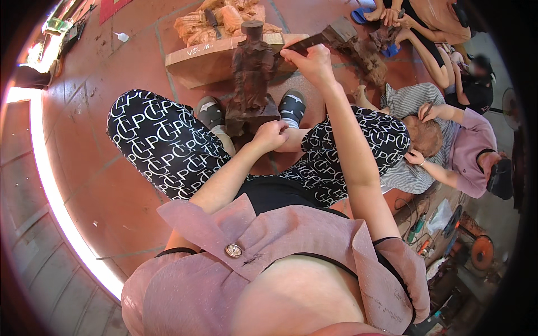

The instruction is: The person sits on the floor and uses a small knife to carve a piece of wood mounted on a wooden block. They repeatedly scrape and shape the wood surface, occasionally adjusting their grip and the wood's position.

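The dark brown carved wooden figure (252, 73) stands upright on the red tiled floor (112, 185) between the feet, long axis vertical; the left hand (270, 136) clasps its base, the right hand (311, 61) grips a dark flat tool (305, 43) beside its shoulder, nearer the top

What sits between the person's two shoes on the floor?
The base of the dark wooden statue stands between the left shoe and the right shoe, seen in the head view.
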A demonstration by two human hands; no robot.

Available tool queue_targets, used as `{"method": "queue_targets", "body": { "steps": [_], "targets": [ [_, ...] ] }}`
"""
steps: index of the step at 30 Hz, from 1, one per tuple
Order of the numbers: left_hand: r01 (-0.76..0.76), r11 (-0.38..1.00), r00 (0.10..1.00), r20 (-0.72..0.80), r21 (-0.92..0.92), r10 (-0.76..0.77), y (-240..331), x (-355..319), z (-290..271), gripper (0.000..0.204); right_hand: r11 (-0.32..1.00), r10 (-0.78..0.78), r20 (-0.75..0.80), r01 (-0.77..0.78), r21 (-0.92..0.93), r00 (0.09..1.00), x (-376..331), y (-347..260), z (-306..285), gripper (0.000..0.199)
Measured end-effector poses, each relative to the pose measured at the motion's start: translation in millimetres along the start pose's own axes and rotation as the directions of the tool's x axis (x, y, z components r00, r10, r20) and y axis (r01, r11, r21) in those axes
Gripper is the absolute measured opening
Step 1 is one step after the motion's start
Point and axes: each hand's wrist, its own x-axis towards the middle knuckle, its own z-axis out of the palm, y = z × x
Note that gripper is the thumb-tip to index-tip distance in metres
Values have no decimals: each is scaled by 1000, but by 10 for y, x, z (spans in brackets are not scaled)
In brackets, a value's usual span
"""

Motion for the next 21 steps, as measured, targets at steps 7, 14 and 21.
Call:
{"method": "queue_targets", "body": {
  "steps": [7,14,21],
  "targets": [
    [-4,998,998,-56,-63,0,-7,102,-33,42,968,-53,104,77,-239,993,253,161,-16,23],
    [-12,998,998,-54,-60,9,14,80,-61,40,989,107,5,-107,103,994,79,99,109,19],
    [-442,895,714,-628,-61,310,735,119,-767,24,888,170,-47,-133,440,984,100,141,-87,14]
  ]
}}
